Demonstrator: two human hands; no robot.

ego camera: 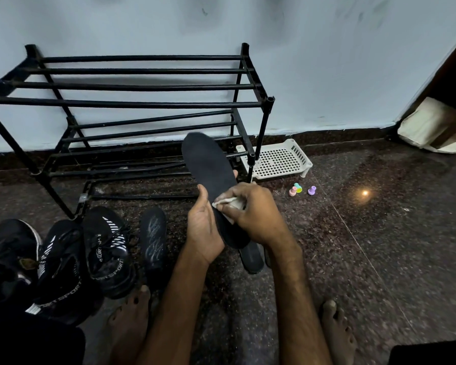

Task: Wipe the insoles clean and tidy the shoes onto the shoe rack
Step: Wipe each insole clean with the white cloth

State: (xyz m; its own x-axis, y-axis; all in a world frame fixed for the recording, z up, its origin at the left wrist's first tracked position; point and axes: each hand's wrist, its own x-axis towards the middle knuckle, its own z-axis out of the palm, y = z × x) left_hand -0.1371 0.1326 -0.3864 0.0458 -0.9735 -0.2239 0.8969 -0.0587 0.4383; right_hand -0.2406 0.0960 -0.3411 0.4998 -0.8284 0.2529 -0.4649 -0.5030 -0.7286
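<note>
My left hand point(202, 227) grips a dark insole point(208, 164) by its lower half, toe end pointing up toward the rack. My right hand point(250, 209) pinches a small white cloth point(232, 202) and presses it against the insole's face. A second insole point(153, 237) lies flat on the floor to the left, and part of another dark insole point(252, 258) shows on the floor under my hands. Black sport shoes with white stripes point(108, 246) point(61, 262) and another black shoe point(8, 248) sit at the lower left. The black metal shoe rack point(132, 101) stands against the wall with bare shelves.
A white perforated plastic tray point(277, 160) sits on the floor right of the rack. Small pastel objects point(295, 189) point(312, 190) lie in front of it. My bare feet point(132, 312) point(334, 327) rest on the dark stone floor. A cream bag point(429, 127) leans at the far right.
</note>
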